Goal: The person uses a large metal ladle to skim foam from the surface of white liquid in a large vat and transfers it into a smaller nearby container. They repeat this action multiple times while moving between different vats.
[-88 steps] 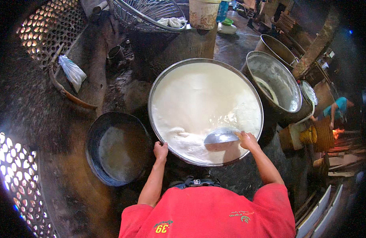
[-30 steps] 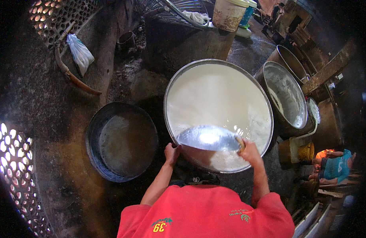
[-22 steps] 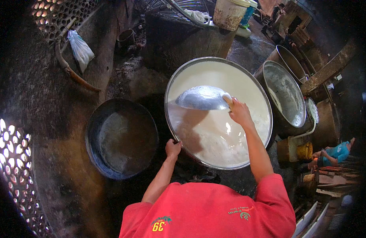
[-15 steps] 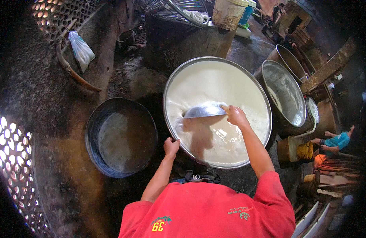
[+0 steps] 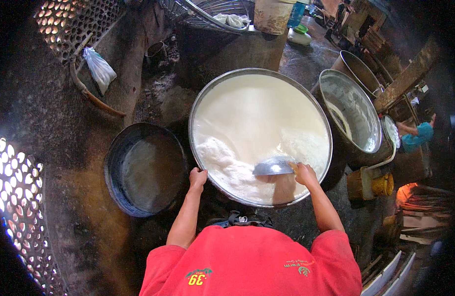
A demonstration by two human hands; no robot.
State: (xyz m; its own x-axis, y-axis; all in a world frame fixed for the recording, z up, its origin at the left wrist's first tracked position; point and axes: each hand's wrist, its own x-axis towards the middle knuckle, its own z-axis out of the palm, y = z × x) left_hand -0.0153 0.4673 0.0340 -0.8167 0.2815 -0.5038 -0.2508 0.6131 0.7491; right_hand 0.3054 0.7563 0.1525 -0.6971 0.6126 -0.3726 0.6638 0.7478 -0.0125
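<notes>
In the head view, a dim workroom with a dark, wet-looking floor [image 5: 313, 54] is surrounding a wide round vat [image 5: 259, 71]; a dark basin [image 5: 111, 182] is standing beyond its left edge and a metal tub [image 5: 363, 111] beyond its right. The vat is holding pale, milky liquid [image 5: 252, 106], with foam [image 5: 215, 150] gathering along the near-left edge. The silvery scoop [image 5: 271, 166] is lying within the near half of the vat, inside the rim and slightly right of the middle, its bowl pointing left; whether its lower edge is touching the liquid cannot be told. The right hand [image 5: 305, 174] is clasping the scoop's pale handle [image 5: 292, 166], while the left hand [image 5: 198, 177] is gripping the vat's rim at the near-left edge. The bowl is appearing thin, stiff and hard to break, probably light when drained but heavy and tip-prone when full. A wet handle would be turning slippery, so a firm hold close behind the bowl is seeming best; the brimming vat, surely heavy, is offering its rim as the natural handhold.
</notes>
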